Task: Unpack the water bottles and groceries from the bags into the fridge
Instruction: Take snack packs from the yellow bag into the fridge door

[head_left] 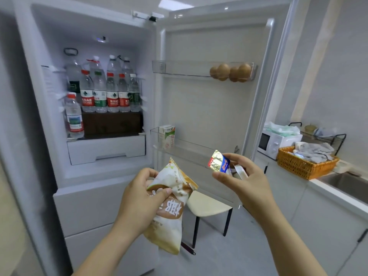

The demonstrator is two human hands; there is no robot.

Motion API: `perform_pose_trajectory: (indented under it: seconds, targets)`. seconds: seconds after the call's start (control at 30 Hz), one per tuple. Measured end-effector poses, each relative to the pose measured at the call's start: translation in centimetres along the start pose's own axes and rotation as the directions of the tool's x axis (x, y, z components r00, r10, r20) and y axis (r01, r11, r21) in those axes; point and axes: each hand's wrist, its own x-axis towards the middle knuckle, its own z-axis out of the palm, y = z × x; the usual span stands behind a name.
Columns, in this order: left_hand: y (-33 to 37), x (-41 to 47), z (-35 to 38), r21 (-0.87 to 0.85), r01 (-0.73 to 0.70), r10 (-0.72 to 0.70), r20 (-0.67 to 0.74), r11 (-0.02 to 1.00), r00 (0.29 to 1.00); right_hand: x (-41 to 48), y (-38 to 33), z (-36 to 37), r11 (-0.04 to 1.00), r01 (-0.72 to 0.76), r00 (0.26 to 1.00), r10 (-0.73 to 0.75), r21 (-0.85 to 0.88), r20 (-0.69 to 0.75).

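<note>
The fridge [99,170] stands open before me, its door [215,108] swung to the right. Several water bottles [108,92] stand on the upper shelf, one more [74,116] at the left front. My left hand [142,200] grips a white and brown snack bag [171,212] below the door's lower shelf. My right hand [243,180] holds a small gold and blue foil packet [219,161] along with something white, close to the lower door shelf [187,150]. A small carton [168,136] stands in that shelf. Eggs [231,72] lie in the upper door shelf.
A white drawer [105,148] sits under the bottle shelf. A stool [207,206] stands on the floor behind the door. On the counter at the right are a microwave [274,141], an orange basket [304,163] with cloths, a wire rack [326,136] and a sink [346,185].
</note>
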Motion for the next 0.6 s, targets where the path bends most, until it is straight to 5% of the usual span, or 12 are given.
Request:
perform_pose_trajectory:
  seconds: [0.6]
  targets:
    - [-1.3,16.2,2.2,-0.009,-0.099,0.099,0.092,0.995,0.991,16.2,3.5,1.4,0.989,0.034,0.998,-0.042,-0.147,-0.052]
